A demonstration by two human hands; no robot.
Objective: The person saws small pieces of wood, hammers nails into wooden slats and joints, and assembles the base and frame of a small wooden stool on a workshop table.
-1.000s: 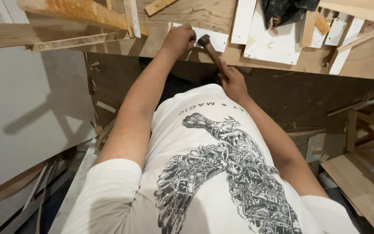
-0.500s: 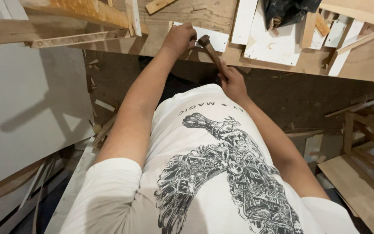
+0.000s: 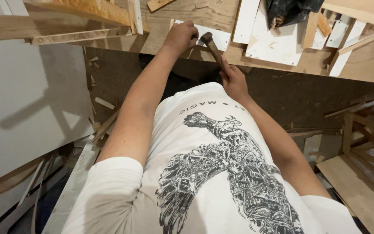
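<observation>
My right hand (image 3: 234,80) grips the wooden handle of a hammer (image 3: 211,45), whose dark head sits just above a small white board piece (image 3: 215,37) on the plywood workbench (image 3: 174,17). My left hand (image 3: 181,37) rests closed on the left end of that white piece, fingers pinched at its top edge, right beside the hammer head. Whether a nail is between the fingers is too small to tell. My white printed T-shirt fills the lower middle of the view.
White board offcuts (image 3: 273,43) and wood strips (image 3: 310,28) lie on the bench to the right, with a black bag (image 3: 288,11) at the top. A large white panel (image 3: 27,112) leans at left. Wood scraps and a plywood sheet (image 3: 360,186) litter the floor.
The hammer head has shifted slightly over the white piece; both hands stay in nearly the same place.
</observation>
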